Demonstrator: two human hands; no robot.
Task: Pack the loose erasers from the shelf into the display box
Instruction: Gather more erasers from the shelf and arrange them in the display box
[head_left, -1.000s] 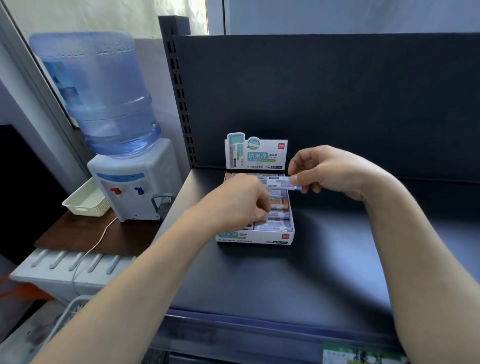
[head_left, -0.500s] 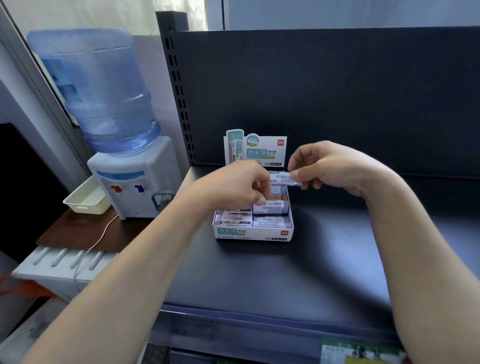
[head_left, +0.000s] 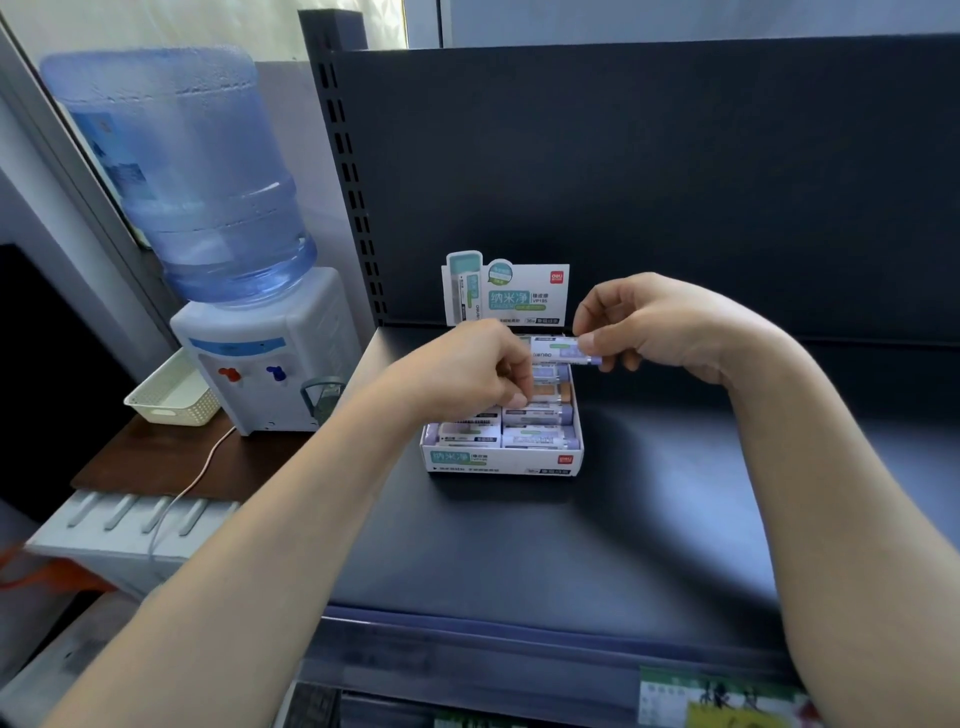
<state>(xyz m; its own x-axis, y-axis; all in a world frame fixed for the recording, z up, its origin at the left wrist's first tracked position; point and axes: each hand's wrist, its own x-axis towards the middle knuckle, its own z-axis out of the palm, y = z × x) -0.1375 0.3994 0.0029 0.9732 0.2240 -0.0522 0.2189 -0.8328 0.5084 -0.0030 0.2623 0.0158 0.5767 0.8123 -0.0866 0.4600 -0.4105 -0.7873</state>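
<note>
While the right hand (head_left: 660, 327) pinches an eraser (head_left: 563, 349), the left hand (head_left: 462, 374) curls beside it (grip unclear).

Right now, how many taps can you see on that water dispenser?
2. A red tap on the left and a blue tap on the right, side by side on the front of the water dispenser. None seems hidden.

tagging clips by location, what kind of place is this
Probably a small stationery shop: a dark metal retail shelf with a slotted upright, a branded eraser display box, and a printed label strip on the shelf edge.
</note>
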